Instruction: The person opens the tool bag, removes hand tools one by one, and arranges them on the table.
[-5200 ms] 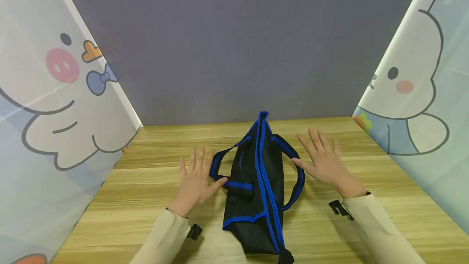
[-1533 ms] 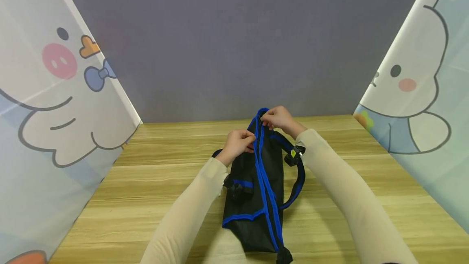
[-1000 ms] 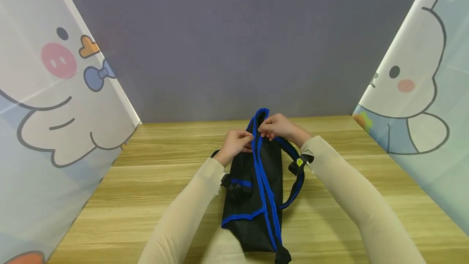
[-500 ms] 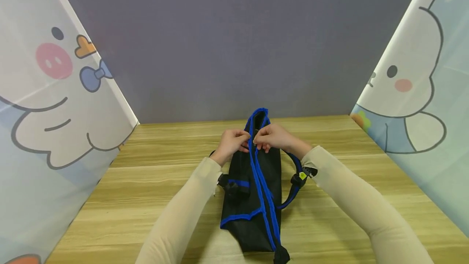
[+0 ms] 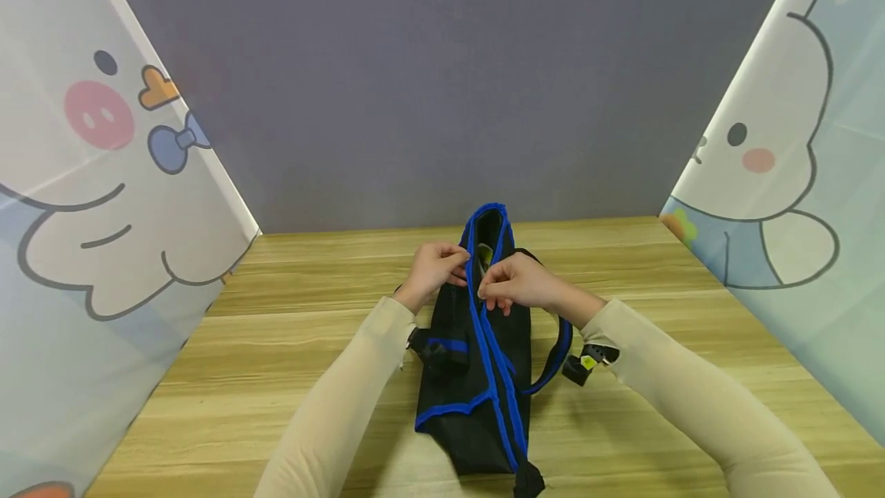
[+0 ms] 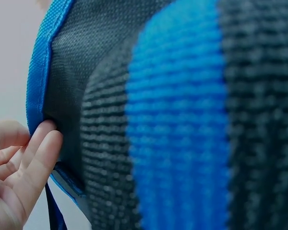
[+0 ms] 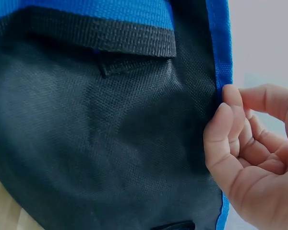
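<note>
A black tool bag (image 5: pixel 452 436) with blue trim lies lengthwise on the table, its zipper running along the top. At the far end its mouth (image 5: pixel 491 223) gapes, and something pale yellow-green (image 5: pixel 485 255) shows inside. My left hand (image 5: pixel 430 271) pinches the blue-edged left lip; in the left wrist view its fingertips (image 6: pixel 48 139) lie against the black cloth. My right hand (image 5: pixel 518 280) pinches the zipper pull at the near end of the gap; the pull is hidden by the fingers. The blue trim (image 7: pixel 220 43) runs right up to those fingertips in the right wrist view.
Webbing handles hang on both sides; the right handle (image 5: pixel 558 352) loops out onto the wood-grain table (image 5: pixel 311 313). A black tab (image 5: pixel 528 479) ends the zipper nearby. A grey panel (image 5: pixel 442 83) stands behind, with cartoon-printed sheets at both sides.
Both hands have gone from lying open beside the bag to pinching its top. My right hand has slid toward me along the zipper, and the mouth has opened behind it.
</note>
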Motion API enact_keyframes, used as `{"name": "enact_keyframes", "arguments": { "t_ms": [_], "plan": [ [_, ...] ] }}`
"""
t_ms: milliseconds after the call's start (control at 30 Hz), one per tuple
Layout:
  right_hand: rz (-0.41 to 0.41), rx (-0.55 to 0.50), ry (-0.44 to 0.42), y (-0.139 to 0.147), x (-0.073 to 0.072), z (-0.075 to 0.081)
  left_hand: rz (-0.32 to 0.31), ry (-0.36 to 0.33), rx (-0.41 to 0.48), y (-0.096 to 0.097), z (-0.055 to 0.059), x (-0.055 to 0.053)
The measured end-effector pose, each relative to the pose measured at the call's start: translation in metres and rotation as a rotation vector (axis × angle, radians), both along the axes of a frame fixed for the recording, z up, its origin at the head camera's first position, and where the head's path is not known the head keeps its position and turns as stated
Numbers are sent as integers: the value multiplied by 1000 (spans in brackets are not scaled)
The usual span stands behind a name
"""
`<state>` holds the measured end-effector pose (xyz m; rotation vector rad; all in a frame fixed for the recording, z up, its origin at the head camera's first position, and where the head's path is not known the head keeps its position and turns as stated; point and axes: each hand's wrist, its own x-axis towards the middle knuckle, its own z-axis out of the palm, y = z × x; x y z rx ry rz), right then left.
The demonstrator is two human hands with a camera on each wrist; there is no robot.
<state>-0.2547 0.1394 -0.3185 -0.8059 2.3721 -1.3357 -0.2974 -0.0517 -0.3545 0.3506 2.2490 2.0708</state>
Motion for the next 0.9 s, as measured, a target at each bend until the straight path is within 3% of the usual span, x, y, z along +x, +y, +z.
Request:
{"name": "enact_keyframes", "arguments": {
  "t_ms": [233,900],
  "plan": [
    [60,15,7,1,14,2,6,14,13,-3,0,-1],
    [130,-39,8,12,63,-10,8,17,2,-9,-2,1]
  ]
}}
